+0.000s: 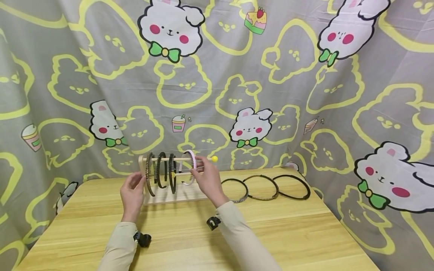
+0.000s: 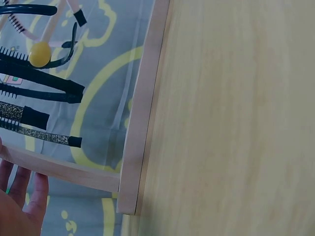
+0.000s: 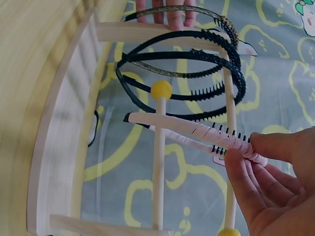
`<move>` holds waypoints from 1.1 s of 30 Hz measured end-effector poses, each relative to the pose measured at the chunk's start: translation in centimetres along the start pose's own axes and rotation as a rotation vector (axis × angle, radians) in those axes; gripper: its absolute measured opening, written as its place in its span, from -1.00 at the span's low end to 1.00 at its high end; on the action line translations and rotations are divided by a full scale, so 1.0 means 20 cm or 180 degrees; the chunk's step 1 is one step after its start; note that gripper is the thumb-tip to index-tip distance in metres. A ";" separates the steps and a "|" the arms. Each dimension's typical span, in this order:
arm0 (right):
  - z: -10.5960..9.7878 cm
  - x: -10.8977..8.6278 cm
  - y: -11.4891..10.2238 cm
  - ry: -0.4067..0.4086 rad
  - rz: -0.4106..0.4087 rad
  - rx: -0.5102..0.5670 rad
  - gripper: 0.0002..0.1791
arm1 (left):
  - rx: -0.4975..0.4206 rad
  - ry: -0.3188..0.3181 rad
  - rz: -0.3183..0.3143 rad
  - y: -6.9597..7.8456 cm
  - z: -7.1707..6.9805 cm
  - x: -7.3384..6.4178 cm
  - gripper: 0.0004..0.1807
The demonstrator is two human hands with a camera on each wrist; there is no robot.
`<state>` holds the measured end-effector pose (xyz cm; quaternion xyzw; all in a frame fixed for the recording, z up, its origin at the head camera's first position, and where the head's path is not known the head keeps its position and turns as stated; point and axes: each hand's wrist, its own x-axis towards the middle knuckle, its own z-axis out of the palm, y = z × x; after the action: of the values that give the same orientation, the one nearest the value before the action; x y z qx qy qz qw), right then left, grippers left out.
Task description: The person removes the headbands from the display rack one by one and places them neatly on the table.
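A wooden headband stand (image 3: 59, 128) with horizontal rods stands toward the back of the table. Several dark headbands (image 1: 159, 171) hang at its left end, one with a glittery gold-and-black surface (image 2: 44, 134). My right hand (image 1: 208, 178) pinches a pale pink toothed headband (image 3: 197, 129) between thumb and fingers, around the upper rod at the right part of the stand. At the stand's left upright (image 2: 64, 172), my left hand (image 1: 132, 194) holds the wood with its fingertips; part of this hand is cut off in the left wrist view.
To the right of the stand, three dark headbands lie on the wooden table (image 1: 271, 233): a left one (image 1: 245, 184), a middle one (image 1: 278, 184) and a right one (image 1: 307, 192). Yellow balls (image 1: 214, 159) cap the rod ends. A patterned curtain (image 1: 210, 90) hangs behind.
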<state>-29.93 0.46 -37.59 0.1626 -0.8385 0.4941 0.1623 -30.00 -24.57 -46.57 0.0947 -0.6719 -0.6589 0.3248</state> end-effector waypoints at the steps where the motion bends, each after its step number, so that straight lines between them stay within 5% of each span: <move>1: -0.01 0.00 0.00 0.0010 0.0008 0.0017 -0.50 | -0.0001 -0.0001 0.0000 0.00 0.00 0.00 -0.71; 33: -0.28 -0.06 0.21 0.0408 0.0394 0.0636 -0.49 | 0.0026 -0.0014 0.0002 0.00 0.00 0.00 -0.68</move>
<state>-30.18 7.52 -38.81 0.0940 -0.7815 0.5935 0.1678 -29.94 -24.56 -46.70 0.0943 -0.6753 -0.6563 0.3231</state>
